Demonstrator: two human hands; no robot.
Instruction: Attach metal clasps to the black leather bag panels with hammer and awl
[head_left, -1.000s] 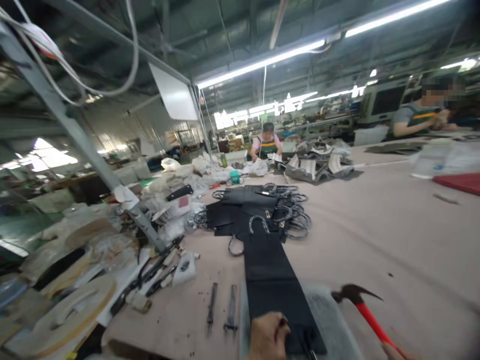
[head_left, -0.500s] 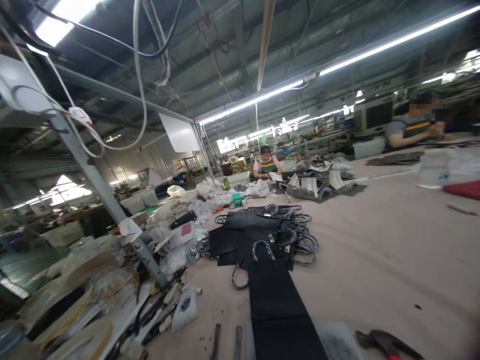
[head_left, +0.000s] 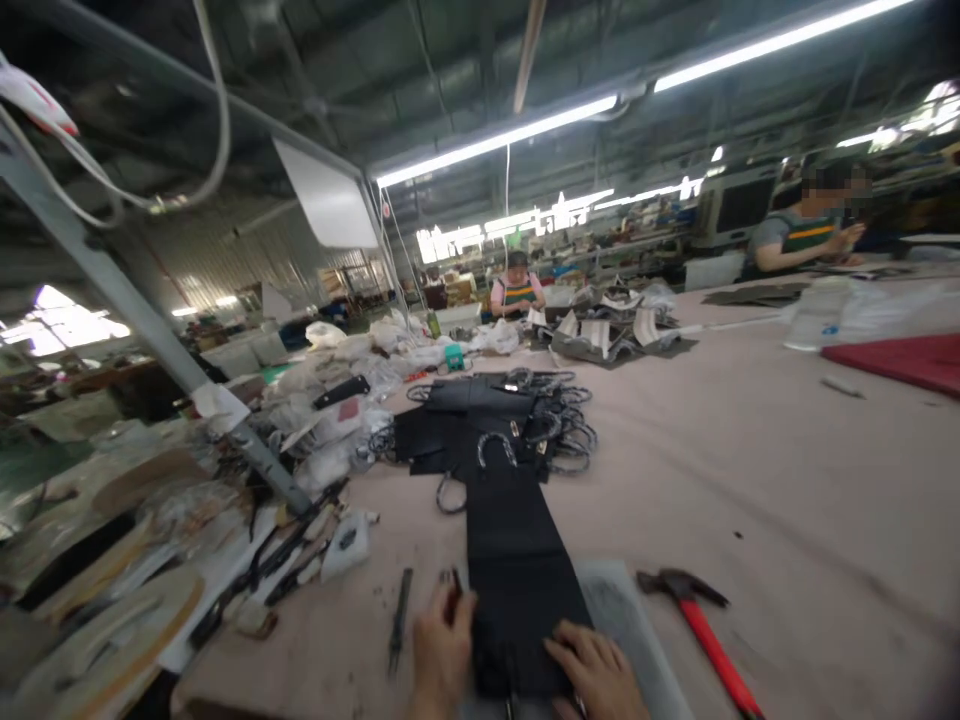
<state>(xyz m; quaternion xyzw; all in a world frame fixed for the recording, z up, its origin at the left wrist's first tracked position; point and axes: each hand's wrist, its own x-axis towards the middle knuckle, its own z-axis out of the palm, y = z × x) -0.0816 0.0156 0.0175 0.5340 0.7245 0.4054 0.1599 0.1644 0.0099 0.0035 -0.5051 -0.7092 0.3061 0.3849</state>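
A long black leather-like panel [head_left: 517, 550] with a dark looped handle [head_left: 496, 450] at its far end lies before me. My left hand [head_left: 441, 645] is at its near left edge, fingers closed around a slim dark metal tool [head_left: 454, 584], mostly hidden by them. Another slim metal tool [head_left: 400, 620] lies to the left. On the panel's near right part rests my right hand [head_left: 600, 672], fingers laid across the surface and thumb apart. Beneath the panel is a pale translucent slab [head_left: 626, 610]. To the right lies a hammer [head_left: 705, 630] with a red handle.
A pile of black panels with looped handles [head_left: 559, 425] sits farther up the table [head_left: 720, 440]. Plastic bags and tools [head_left: 300, 560] crowd the left, beside a slanting metal post [head_left: 165, 330]. Co-workers sit at the far side [head_left: 517, 290] and far right [head_left: 795, 240].
Both my hands have come into view at the panel's near end. The left has taken hold of one slim tool. My view has tilted down and shifted right, showing more of the hammer.
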